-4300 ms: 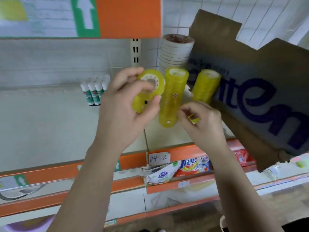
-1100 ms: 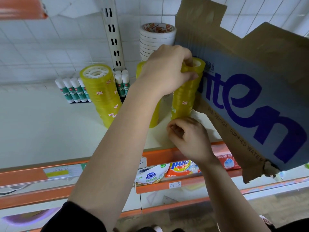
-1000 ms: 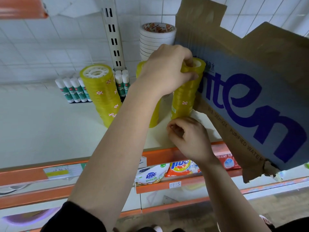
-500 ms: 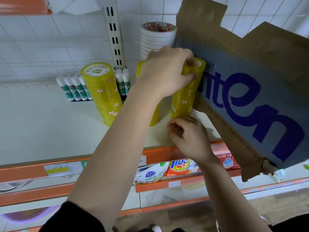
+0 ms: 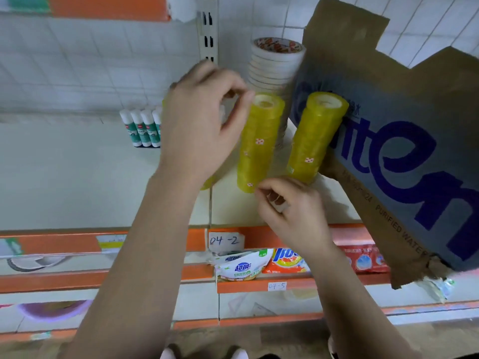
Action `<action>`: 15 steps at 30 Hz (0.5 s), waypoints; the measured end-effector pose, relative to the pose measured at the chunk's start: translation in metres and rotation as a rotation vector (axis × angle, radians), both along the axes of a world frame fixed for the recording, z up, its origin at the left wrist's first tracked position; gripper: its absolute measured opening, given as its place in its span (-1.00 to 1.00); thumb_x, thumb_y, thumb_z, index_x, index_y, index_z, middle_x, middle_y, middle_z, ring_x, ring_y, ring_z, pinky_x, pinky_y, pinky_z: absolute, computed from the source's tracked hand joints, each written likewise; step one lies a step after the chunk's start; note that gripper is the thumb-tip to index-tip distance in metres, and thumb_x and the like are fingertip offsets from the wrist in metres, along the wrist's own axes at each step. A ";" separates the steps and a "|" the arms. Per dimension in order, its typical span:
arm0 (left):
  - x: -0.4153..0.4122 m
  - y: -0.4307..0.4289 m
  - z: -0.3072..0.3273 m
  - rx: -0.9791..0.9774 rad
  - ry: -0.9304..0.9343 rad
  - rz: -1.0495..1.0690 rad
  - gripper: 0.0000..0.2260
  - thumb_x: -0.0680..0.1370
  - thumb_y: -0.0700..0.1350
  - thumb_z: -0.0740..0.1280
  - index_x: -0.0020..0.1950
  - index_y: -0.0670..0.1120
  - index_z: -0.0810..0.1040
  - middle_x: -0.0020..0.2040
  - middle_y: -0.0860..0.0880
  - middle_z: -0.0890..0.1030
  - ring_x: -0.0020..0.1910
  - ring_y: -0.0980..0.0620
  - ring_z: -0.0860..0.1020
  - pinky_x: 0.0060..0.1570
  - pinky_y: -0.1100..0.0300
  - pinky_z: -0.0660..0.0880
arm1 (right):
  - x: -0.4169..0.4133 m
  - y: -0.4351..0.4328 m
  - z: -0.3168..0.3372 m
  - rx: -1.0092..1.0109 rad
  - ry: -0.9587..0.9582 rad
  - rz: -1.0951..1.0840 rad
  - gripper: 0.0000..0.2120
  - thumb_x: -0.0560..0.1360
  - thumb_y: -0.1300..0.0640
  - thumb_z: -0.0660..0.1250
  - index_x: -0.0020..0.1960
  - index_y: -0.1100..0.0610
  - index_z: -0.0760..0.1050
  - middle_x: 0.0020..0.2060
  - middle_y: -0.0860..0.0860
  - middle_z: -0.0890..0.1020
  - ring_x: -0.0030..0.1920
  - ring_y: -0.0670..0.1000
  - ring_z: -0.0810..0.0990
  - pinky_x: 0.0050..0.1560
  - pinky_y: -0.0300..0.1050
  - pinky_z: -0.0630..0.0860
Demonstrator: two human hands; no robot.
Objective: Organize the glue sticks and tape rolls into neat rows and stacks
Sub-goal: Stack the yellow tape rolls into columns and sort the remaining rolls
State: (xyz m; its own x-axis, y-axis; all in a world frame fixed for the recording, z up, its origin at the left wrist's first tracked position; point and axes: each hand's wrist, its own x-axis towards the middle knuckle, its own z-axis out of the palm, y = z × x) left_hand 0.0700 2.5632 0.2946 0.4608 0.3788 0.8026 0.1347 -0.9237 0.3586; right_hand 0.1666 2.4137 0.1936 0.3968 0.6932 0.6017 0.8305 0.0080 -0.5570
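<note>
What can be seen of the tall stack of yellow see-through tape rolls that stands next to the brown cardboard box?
The stack of yellow see-through tape rolls is a column of plastic rolls with a pale hollow core on top and small white-red stickers on its side. It stands on the white shelf, its top seemingly against the brown cardboard box. The curled right hand is at its base; contact is unclear.

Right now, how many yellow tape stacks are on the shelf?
3. The middle stack stands beside the left hand; the right stack stands by the box; the third stack peeks out under that hand, mostly hidden. More may hide behind it.
</note>
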 end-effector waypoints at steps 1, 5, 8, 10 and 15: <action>-0.015 0.006 -0.006 -0.002 -0.001 0.033 -0.83 0.56 -0.07 0.31 -0.09 -0.13 0.63 -0.14 -0.09 0.57 -0.18 -0.02 0.56 -0.12 -0.03 0.50 | -0.007 0.007 0.003 0.010 -0.003 0.023 -0.90 0.50 0.15 0.32 -0.13 0.15 0.60 -0.26 -0.01 0.61 -0.24 -0.01 0.55 -0.23 -0.02 0.51; -0.072 0.031 -0.030 -0.014 0.089 0.136 -0.83 0.56 -0.06 0.31 -0.11 -0.13 0.62 -0.18 -0.08 0.56 -0.23 -0.07 0.55 -0.18 -0.04 0.50 | -0.038 0.040 0.009 0.023 -0.009 0.102 -0.92 0.50 0.16 0.34 -0.13 0.14 0.60 -0.27 -0.02 0.61 -0.27 -0.02 0.54 -0.26 0.00 0.51; -0.117 0.051 -0.045 -0.020 0.128 0.235 -0.86 0.54 -0.08 0.31 -0.13 -0.10 0.61 -0.20 -0.03 0.56 -0.26 -0.08 0.56 -0.19 -0.07 0.52 | -0.068 0.068 0.011 0.036 -0.012 0.165 -0.92 0.49 0.17 0.34 -0.13 0.14 0.60 -0.27 -0.03 0.61 -0.29 -0.06 0.52 -0.26 -0.04 0.52; -0.151 0.067 -0.054 -0.028 0.173 0.290 -0.88 0.53 -0.08 0.31 -0.13 -0.08 0.60 -0.22 -0.01 0.55 -0.28 -0.07 0.56 -0.22 -0.06 0.52 | -0.092 0.090 0.011 0.035 -0.020 0.201 -0.94 0.48 0.20 0.35 -0.14 0.14 0.60 -0.27 -0.03 0.60 -0.29 -0.05 0.52 -0.25 -0.03 0.53; -0.249 0.119 -0.069 -0.044 0.236 0.419 -0.88 0.51 -0.08 0.27 -0.15 -0.06 0.57 -0.29 0.04 0.51 -0.35 -0.07 0.54 -0.24 0.01 0.49 | -0.162 0.162 0.010 0.029 -0.051 0.240 -0.94 0.47 0.21 0.35 -0.14 0.13 0.60 -0.27 -0.01 0.61 -0.30 0.00 0.55 -0.26 0.01 0.55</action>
State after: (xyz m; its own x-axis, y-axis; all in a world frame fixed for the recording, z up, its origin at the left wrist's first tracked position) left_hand -0.1785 2.6825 0.2259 0.4288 0.6021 0.6735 0.5743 -0.7572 0.3113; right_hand 0.0046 2.5755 0.2037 0.1913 0.7461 0.6378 0.8299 0.2240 -0.5110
